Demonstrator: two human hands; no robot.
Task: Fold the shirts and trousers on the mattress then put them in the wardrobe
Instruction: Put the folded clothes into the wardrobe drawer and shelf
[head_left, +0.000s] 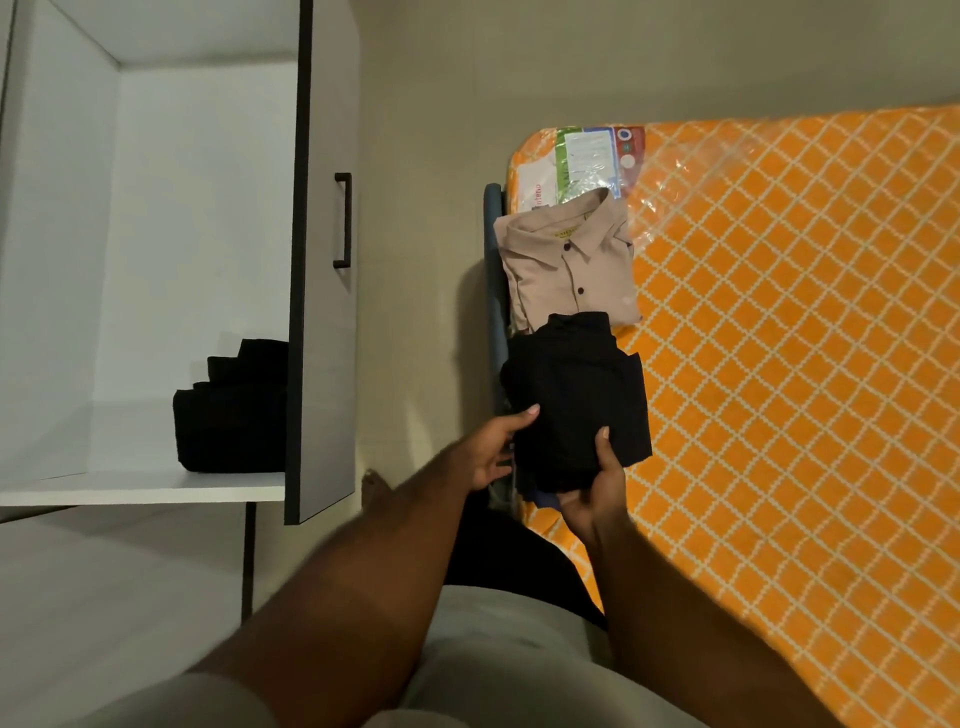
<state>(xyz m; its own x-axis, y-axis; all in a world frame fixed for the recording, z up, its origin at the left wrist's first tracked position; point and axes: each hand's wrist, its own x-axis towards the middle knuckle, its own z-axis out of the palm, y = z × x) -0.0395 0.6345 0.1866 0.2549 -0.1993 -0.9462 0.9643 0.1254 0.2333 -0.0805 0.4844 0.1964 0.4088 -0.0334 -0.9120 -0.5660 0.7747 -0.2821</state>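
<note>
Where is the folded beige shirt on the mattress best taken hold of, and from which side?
I would take the beige shirt by its two long side edges, lifting from underneath, coming from the mattress edge. It lies flat, folded, collar away; the black garment hides its near end.

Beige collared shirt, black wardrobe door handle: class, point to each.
Beige collared shirt (574, 270): head view, button placket.
Black wardrobe door handle (347, 221): head view, bar's middle.

- An orange diamond-patterned mattress (805, 312) is wrapped in clear plastic, with a printed label (592, 156) at its far left corner.
- A folded beige shirt (571, 260) lies on it beside that label.
- A black folded garment (576, 384) overlaps the shirt's near edge.
- The white wardrobe shelf (130, 488) carries a stack of dark clothes (234, 415).
</note>
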